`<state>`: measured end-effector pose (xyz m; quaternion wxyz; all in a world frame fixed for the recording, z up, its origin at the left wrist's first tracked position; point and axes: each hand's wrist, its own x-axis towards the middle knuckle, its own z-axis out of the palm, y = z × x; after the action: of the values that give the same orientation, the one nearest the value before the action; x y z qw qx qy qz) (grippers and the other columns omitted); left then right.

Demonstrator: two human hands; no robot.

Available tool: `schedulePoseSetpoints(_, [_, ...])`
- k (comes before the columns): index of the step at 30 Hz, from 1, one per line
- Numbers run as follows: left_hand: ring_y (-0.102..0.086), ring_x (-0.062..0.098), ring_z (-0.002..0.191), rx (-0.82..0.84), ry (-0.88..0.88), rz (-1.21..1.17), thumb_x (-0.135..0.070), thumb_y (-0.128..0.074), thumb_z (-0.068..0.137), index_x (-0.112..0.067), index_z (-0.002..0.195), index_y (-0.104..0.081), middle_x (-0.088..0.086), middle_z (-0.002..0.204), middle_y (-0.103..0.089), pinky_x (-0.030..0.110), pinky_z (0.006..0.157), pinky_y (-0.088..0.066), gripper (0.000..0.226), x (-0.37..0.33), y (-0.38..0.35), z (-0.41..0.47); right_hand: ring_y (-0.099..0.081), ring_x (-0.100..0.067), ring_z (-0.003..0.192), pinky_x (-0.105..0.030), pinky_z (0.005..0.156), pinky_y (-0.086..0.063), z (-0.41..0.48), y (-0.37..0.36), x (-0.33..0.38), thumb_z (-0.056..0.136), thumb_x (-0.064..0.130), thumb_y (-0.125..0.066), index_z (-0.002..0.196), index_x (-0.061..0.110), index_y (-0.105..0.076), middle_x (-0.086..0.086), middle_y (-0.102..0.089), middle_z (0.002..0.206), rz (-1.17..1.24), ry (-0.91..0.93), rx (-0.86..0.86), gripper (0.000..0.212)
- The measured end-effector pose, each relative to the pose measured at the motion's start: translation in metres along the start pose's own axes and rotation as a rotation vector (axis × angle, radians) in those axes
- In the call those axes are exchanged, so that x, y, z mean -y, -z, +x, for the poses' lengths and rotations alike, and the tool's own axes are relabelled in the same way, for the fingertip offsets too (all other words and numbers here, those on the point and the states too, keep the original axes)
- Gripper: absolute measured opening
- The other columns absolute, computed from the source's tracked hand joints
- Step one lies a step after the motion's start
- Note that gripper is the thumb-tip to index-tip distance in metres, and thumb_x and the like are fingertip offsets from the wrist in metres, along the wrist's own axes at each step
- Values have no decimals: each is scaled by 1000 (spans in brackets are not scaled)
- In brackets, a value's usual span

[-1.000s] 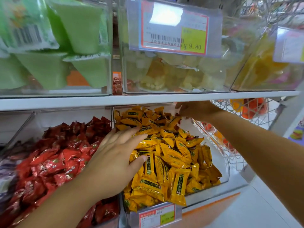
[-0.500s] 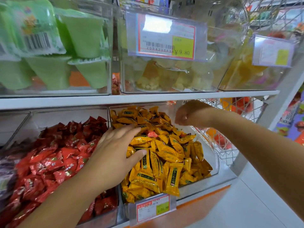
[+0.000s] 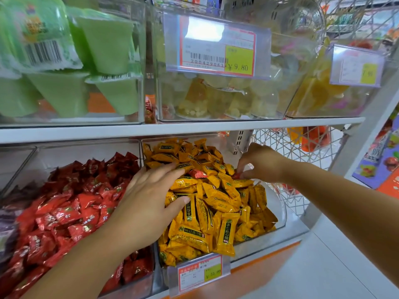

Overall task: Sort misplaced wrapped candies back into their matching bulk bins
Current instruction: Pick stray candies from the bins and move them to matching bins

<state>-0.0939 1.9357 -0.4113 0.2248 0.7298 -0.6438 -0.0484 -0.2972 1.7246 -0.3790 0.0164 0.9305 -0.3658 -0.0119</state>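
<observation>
Where white shelf (image 3: 194, 128) holds clear bins (image 3: 279, 205) | floor (image 3: 328, 268) pale (tiled, perhaps)

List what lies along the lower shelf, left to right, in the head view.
Purple candies → red candies → left hand, flat on the pile → yellow candies → pinched red candy → right hand pinching it → wire basket.

My left hand (image 3: 151, 197) lies flat on the yellow wrapped candies (image 3: 216, 203) in their clear bin (image 3: 279, 205); my right hand (image 3: 259, 162) pinches a red candy (image 3: 237, 175) (a second red candy (image 3: 198, 173) sits by my left fingertips).
</observation>
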Motion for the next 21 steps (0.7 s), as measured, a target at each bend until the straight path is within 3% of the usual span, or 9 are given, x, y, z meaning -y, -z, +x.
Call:
schedulePoseSetpoints(4, [5, -11, 126, -3, 3, -2, -67, -18, 76, -50, 146, -13, -37, 133, -2, 19, 106, 6, 72, -1, 0, 0, -52, -14, 94, -25, 80, -44, -10, 24, 2, 81, 46, -69, 97, 26, -74, 9, -51, 91, 121, -30, -58, 26])
schedulePoseSetpoints(8, [3, -7, 130, -14, -7, -5, -75, -14, 72, -49, 146, -14, -34, 144, -9, 23, 113, 2, 79, 1, -1, 1, -57, 10, 74, -1, 59, -39, -18, 37, 12, 83, 36, -72, 93, 22, -73, 15, -64, 90, 395, -79, -133, 17])
schedulePoseSetpoints(10, [0, -5, 134, -19, 3, -18, -70, -21, 77, -47, 147, -14, -28, 151, -11, 24, 115, 1, 74, 2, -3, 2, -60, 10, 76, -4, 63, -43, -19, 33, 28, 82, 36, -73, 90, 24, -72, 15, -68, 87, 472, -44, -164, 15])
schedulePoseSetpoints(12, [-4, 0, 140, -34, 12, -36, -69, -31, 86, -45, 148, -15, -24, 154, -12, 25, 115, -2, 69, 2, -3, 1, -62, 3, 80, -16, 71, -50, -17, 25, 48, 83, 36, -72, 91, 25, -72, 14, -68, 89, 494, -11, -167, 14])
schedulePoseSetpoints(14, [-7, 5, 143, -60, 22, -61, -62, -42, 91, -42, 149, -17, -20, 156, -14, 26, 115, -6, 66, 3, -4, 0, -60, 1, 77, -22, 71, -52, -14, 18, 68, 85, 28, -68, 101, 24, -70, 11, -68, 96, 457, 29, -131, 16])
schedulePoseSetpoints(17, [-6, 2, 141, -71, 17, -80, -58, -44, 90, -38, 150, -18, -18, 156, -15, 22, 113, -8, 68, 7, -2, -5, -54, 10, 60, -6, 53, -39, -17, 17, 89, 86, 15, -61, 130, 31, -54, 18, -63, 98, 468, 101, -55, 47])
schedulePoseSetpoints(19, [-3, 0, 141, -50, 10, -88, -59, -42, 90, -37, 151, -15, -18, 156, -11, 20, 113, -6, 70, 11, 0, -12, -46, 26, 58, 0, 55, -35, -19, 15, 94, 87, 13, -64, 138, 31, -47, 27, -45, 79, 524, 145, -19, 57])
schedulePoseSetpoints(21, [2, -5, 141, -4, 14, -94, -63, -39, 88, -40, 151, -10, -25, 155, -4, 17, 112, -2, 73, 15, 4, -19, -40, 32, 64, 2, 60, -34, -21, 12, 98, 88, 16, -67, 134, 31, -53, 30, -38, 77, 505, 165, -39, 50])
